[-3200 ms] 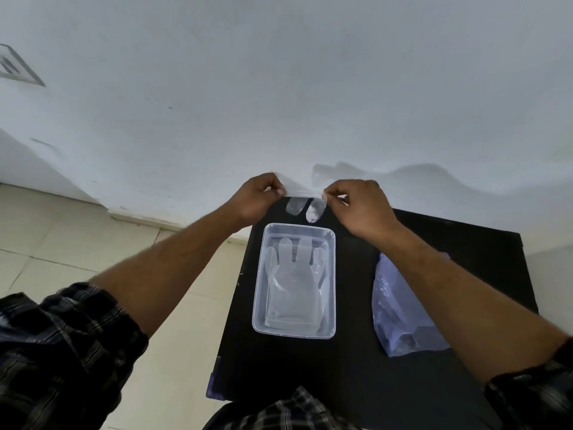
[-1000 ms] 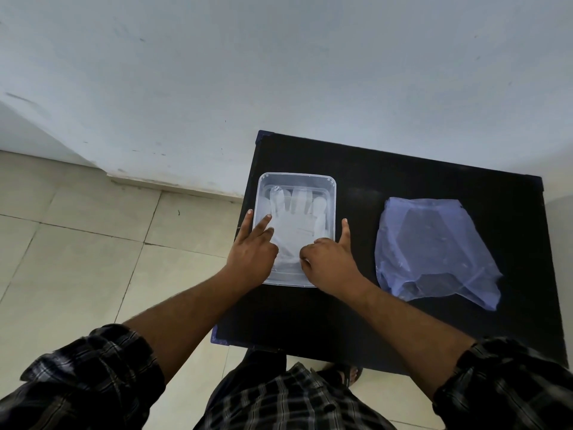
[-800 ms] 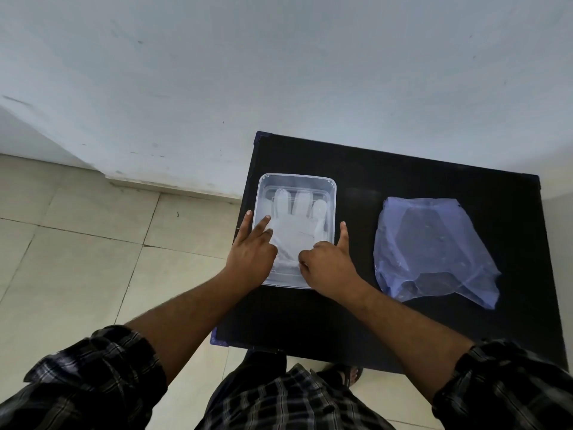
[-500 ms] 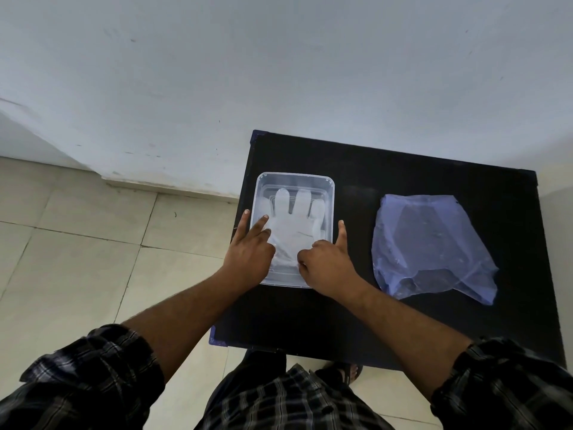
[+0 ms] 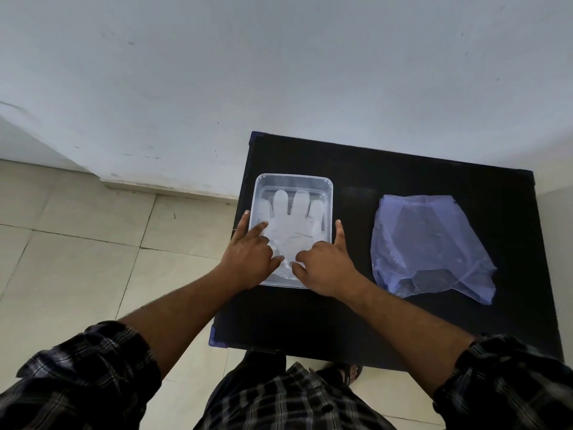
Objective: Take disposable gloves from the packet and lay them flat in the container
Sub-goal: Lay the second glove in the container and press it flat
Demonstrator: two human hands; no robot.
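Note:
A clear plastic container (image 5: 293, 179) stands on the left part of a black table (image 5: 403, 321). Clear disposable gloves (image 5: 294, 225) lie flat inside it, fingers pointing away from me. My left hand (image 5: 249, 256) rests on the container's near left side, its fingers spread and pressing on the gloves' cuff area. My right hand (image 5: 325, 263) rests on the near right side, one finger stretched along the right rim and the others on the cuff. The bluish translucent packet (image 5: 428, 243) lies crumpled to the right, apart from both hands.
The table stands against a white wall (image 5: 279, 72). Beige tiled floor (image 5: 77, 243) lies to the left, past the table's left edge close to the container. My checked sleeves and legs fill the bottom of the view.
Three seconds ago both hands held a glove up behind the container; now it lies inside and both hands rest on it at the near end. Over the last second they barely moved.

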